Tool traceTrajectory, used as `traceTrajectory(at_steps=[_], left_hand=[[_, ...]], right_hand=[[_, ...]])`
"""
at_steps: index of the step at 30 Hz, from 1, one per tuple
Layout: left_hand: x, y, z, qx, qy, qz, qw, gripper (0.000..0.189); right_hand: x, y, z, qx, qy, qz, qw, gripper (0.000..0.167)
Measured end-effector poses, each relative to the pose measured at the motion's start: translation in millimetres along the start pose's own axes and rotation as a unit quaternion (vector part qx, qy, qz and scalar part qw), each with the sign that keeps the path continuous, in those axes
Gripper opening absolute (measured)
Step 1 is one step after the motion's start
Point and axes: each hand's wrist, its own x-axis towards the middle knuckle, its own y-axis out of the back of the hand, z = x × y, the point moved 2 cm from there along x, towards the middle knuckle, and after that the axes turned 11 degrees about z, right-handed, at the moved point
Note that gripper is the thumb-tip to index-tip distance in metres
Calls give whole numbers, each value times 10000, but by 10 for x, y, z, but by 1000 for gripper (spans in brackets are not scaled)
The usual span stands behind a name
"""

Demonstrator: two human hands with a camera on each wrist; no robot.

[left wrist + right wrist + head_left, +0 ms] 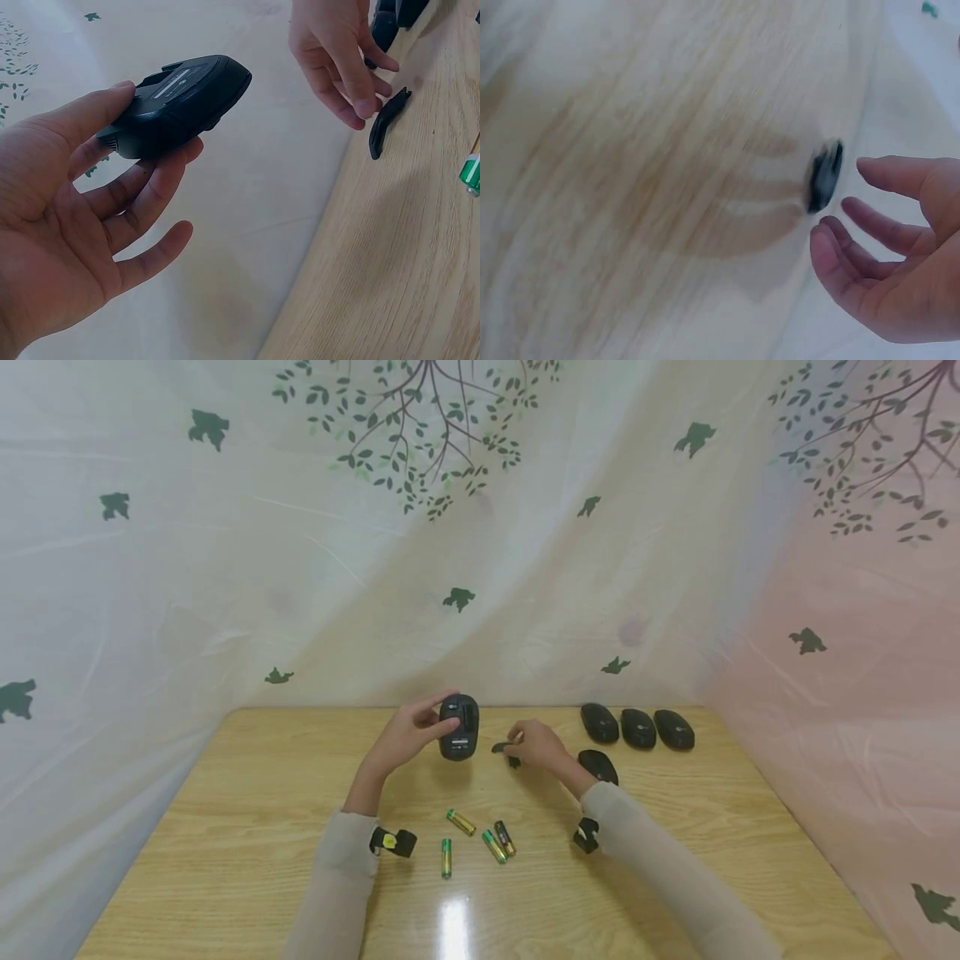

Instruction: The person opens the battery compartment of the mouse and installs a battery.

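My left hand (403,739) grips a black computer mouse (465,750) above the table, thumb across its underside and fingers behind. The underside faces the head camera, with a dark battery slot uncovered near the thumb. In the left wrist view the mouse (191,105) is seen from the side. My right hand (540,746) hovers near the table's far edge, fingers loosely bent and nothing pinched in the right wrist view. Just past those fingertips lies a small curved black battery cover (388,124), blurred in the right wrist view. Below the hands lie several green-and-gold batteries (461,822).
A black mouse (598,766) sits by the right forearm, partly hidden behind it. Three more mice (638,729) stand in a row at the back right. One darker battery (506,838) lies among the others. A patterned cloth (525,635) hangs behind the wooden table (262,827).
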Motion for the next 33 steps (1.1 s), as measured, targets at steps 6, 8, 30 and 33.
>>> traceTrajectory(at_steps=[6, 8, 30, 33], left_hand=[[-21, 8, 1, -64, 82, -5, 9999, 57], [-24, 17, -3, -90, 114, -7, 9999, 56], [-13, 48, -45, -83, 159, -3, 9998, 55], [-6, 47, -48, -49, 148, 14, 9999, 55]], right_hand=[[-154, -59, -142, 249, 1116, 212, 9932, 16], [-214, -83, -199, 352, 1499, 146, 9880, 16], [-872, -313, -647, -724, 4183, -844, 9015, 37], [-922, -348, -667, -791, 4487, -772, 8868, 43]])
